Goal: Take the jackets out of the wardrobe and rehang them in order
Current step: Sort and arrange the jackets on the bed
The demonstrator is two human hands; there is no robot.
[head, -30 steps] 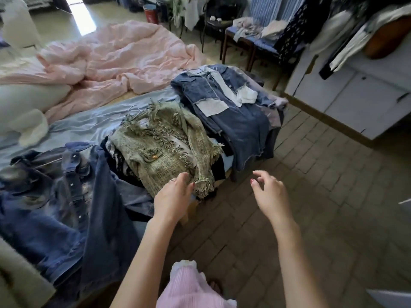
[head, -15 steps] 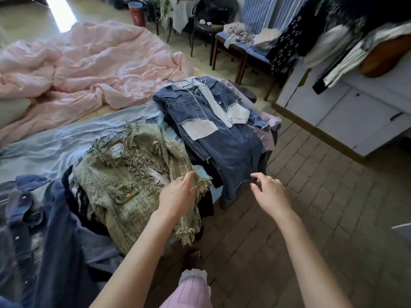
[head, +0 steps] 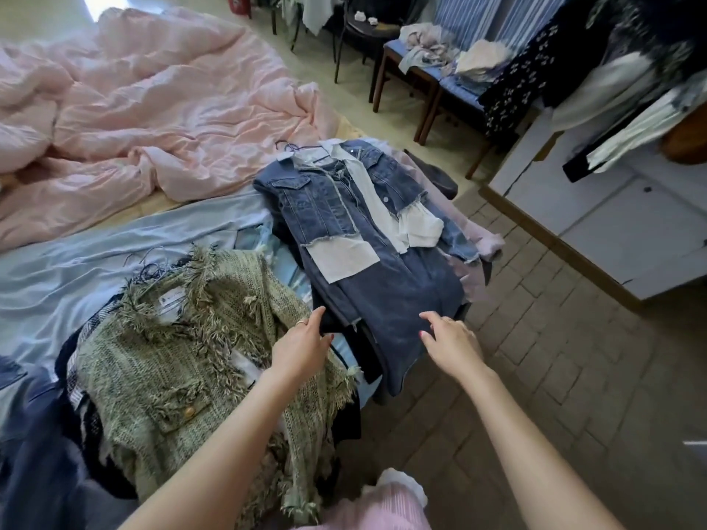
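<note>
The blue jean jacket (head: 367, 239) lies flat on top of a pile at the edge of the bed (head: 114, 254), with its hanger hook poking out at the far end. Both hands are at its near hem. The left hand (head: 302, 348) has its fingers out straight, touching the dark cloth at the jacket's left edge, holding nothing. The right hand (head: 449, 340) rests its loose fingers on the hem and grips nothing yet. I think the jackets are out of the wardrobe (head: 597, 208) now, and this one is about to be picked up. Next, the hands need to close on it or reach up for the hanger. Just left of the left hand lies one green fuzzy jacket (head: 183, 357). Farther left is one more blue jean jacket (head: 34, 472). That makes three jackets I can count on top, with more clothes hidden under them. One pink blanket (head: 153, 105) lies far beyond the hands.
</note>
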